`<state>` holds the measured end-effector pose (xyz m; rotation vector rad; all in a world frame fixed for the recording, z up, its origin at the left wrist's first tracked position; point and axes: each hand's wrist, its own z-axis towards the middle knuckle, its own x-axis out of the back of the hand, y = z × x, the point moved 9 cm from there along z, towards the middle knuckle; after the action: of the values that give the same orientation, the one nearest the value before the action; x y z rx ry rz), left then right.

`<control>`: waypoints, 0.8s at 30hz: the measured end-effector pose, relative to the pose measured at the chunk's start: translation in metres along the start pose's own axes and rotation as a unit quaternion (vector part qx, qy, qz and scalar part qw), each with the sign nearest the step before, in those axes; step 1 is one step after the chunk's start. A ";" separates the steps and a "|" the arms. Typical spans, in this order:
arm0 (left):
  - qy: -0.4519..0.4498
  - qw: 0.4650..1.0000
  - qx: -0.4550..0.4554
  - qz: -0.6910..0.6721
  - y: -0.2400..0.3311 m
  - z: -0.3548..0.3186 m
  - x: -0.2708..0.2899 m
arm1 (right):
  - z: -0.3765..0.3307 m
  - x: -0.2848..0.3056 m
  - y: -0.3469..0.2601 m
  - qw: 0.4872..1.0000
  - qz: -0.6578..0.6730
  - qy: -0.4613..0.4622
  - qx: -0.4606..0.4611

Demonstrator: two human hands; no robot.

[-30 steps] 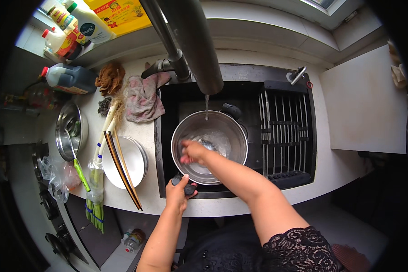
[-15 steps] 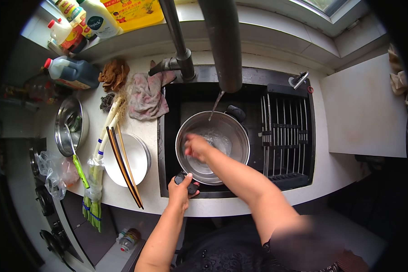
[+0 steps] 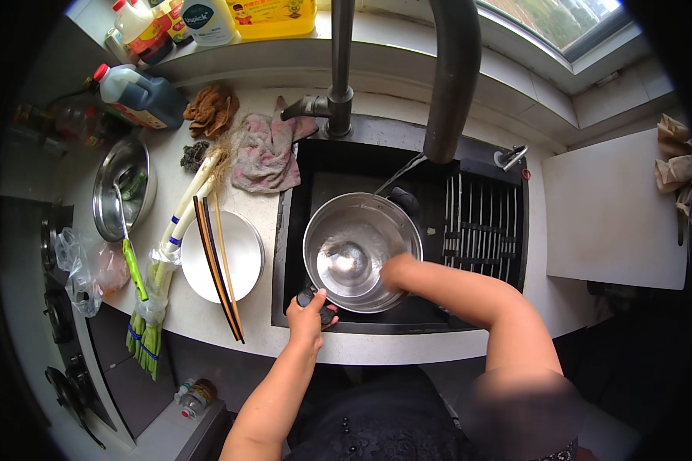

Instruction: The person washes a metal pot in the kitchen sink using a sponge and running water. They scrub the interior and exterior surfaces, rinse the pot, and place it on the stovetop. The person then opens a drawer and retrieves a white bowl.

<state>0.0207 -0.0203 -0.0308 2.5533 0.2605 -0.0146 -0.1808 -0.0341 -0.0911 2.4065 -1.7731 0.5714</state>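
1. At the front of the sink [image 3: 407, 328], the left hand [image 3: 306, 321] clamps the black handle [image 3: 305, 296].
2. Apart from it, the right hand [image 3: 398, 272] reaches inside the pot [image 3: 321, 228]; finger closure cannot be determined.
3. The pot sits in the sink, holding water [image 3: 344, 261].
4. The faucet [image 3: 452, 92] runs; rinsing appears underway, with draining and shutoff not yet done.
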 end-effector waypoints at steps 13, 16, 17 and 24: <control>-0.001 1.000 -0.007 0.013 -0.002 -0.002 -0.001 | -0.051 0.013 0.030 0.988 -0.077 0.133 0.004; 0.009 1.000 -0.017 0.002 0.000 -0.002 -0.003 | -0.039 -0.010 -0.010 0.973 0.128 0.126 0.145; 0.003 1.000 -0.016 0.011 0.000 -0.002 -0.004 | -0.034 -0.013 -0.014 0.964 0.138 0.156 0.166; -0.006 1.000 -0.009 0.021 0.001 -0.002 -0.003 | 0.028 0.001 0.029 0.974 -0.147 0.168 0.032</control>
<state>0.0178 -0.0206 -0.0279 2.5399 0.2010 -0.0125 -0.2007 -0.0530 -0.1208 2.3729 -1.2555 0.9397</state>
